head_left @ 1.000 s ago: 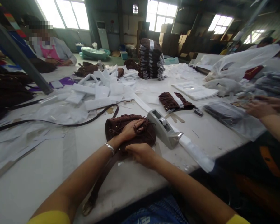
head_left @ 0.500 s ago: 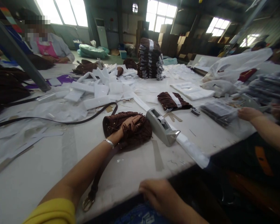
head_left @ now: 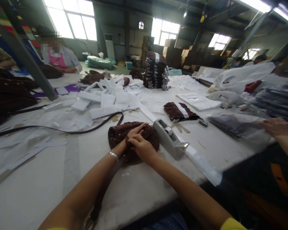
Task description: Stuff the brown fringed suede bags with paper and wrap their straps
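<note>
A dark brown fringed bag (head_left: 117, 134) lies on its side on the white table, in the middle of the view. My left hand (head_left: 134, 131) rests flat across it, fingers stretched over the fringe. My right hand (head_left: 144, 147) overlaps the left one, its fingertips closed on thin brown fringe strands; the exact grip is partly hidden. From the bag a brown strap with a buckle (head_left: 92, 220) runs down toward the table's front edge. Just right of the bag stands a grey tape dispenser (head_left: 169, 137), touched by neither hand.
A second fringed bundle with a white band (head_left: 181, 111) lies behind the dispenser. White packing pieces (head_left: 108, 99) and a long strap (head_left: 62, 131) spread leftward. Farther back rises a stack of brown bags (head_left: 156, 72). At right, another person's hand (head_left: 278, 126) touches a plastic-wrapped package (head_left: 230, 124).
My right hand has come up from the table's front edge onto the bag, beside my left hand. The left hand stays on the bag. The neighbouring person's hand has shifted on the plastic package.
</note>
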Demonstrator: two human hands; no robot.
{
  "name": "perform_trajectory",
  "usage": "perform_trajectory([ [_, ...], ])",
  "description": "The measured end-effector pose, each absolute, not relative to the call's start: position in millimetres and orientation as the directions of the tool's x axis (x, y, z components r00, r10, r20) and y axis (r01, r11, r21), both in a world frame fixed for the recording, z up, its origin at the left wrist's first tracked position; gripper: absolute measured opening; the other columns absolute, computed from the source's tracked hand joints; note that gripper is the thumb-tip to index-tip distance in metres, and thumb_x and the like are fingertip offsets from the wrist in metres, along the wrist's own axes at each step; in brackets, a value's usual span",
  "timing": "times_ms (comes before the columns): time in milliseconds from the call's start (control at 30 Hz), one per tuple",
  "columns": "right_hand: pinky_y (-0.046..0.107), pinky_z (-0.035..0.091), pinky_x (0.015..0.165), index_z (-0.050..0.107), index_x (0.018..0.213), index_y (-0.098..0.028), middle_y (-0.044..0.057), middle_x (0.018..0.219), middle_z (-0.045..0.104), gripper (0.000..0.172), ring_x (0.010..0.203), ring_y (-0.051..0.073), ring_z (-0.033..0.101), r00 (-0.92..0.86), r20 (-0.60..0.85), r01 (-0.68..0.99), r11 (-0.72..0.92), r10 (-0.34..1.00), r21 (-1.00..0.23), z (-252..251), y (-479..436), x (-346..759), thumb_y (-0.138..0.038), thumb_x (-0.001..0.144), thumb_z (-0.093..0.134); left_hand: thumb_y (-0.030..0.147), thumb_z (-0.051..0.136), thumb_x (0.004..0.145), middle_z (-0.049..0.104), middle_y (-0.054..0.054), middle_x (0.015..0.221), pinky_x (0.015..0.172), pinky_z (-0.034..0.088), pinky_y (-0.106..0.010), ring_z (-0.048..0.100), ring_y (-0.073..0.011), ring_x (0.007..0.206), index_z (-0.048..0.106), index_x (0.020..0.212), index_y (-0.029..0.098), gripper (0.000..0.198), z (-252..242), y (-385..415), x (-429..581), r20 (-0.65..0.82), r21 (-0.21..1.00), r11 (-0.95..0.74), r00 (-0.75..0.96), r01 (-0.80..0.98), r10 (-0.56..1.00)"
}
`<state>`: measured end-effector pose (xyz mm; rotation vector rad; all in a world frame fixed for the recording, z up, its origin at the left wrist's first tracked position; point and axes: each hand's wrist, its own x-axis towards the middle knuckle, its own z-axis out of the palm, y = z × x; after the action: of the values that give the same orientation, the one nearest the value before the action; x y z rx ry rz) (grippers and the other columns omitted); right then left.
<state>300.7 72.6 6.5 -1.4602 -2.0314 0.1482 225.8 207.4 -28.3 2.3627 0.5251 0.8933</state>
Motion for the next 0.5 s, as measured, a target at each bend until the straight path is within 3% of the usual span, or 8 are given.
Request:
perform_trajectory([
  [100,0.024,0.047,0.085,0.061,0.102,-0.017,0.006,0.106,0.063,0.019,0.095,0.017,0.061,-0.261,0.348,0.754,0.415,0.901,-0.509,10,60,300,-0.007,0.090,0.051,0.031,0.044,0.098,0.058,-0.009,0.137,0.109,0.044,-0.036,0.056,-0.0219,0.125,0.049,0.140,0.018,0.045,-32,206,229,0.470,0.596,-0.786,0.723,0.162,0.506],
  [233,0.025,0.043,0.068,0.058,0.097,-0.019,0.002,0.082,0.066,0.007,0.073,0.017,0.062,-0.173,0.180,0.817,0.243,0.968,-0.523,18,31,295,-0.020,0.091,0.054,0.029,0.044,0.097,0.060,-0.009,0.136,0.109,0.043,-0.040,0.056,-0.0244,0.124,0.051,0.139,0.017,0.045,-32,199,231,0.449,0.565,-0.801,0.740,0.200,0.501],
  [400,0.031,0.044,0.071,0.061,0.089,-0.017,0.008,0.079,0.066,0.010,0.079,0.024,0.062,-0.079,0.126,0.901,0.126,0.989,-0.416,22,-11,272,-0.026,0.084,0.061,0.028,0.045,0.096,0.060,-0.007,0.136,0.109,0.044,-0.039,0.057,-0.0228,0.123,0.054,0.137,0.021,0.042,-29,189,232,0.431,0.533,-0.820,0.765,0.211,0.478],
  [500,0.028,0.046,0.070,0.066,0.093,-0.019,0.005,0.075,0.067,0.012,0.074,0.021,0.063,-0.090,0.077,0.862,0.117,0.993,-0.493,15,-51,257,-0.021,0.088,0.055,0.026,0.046,0.095,0.061,-0.006,0.134,0.108,0.045,-0.038,0.059,-0.0219,0.121,0.056,0.134,0.022,0.040,-31,194,233,0.437,0.523,-0.825,0.764,0.213,0.474],
])
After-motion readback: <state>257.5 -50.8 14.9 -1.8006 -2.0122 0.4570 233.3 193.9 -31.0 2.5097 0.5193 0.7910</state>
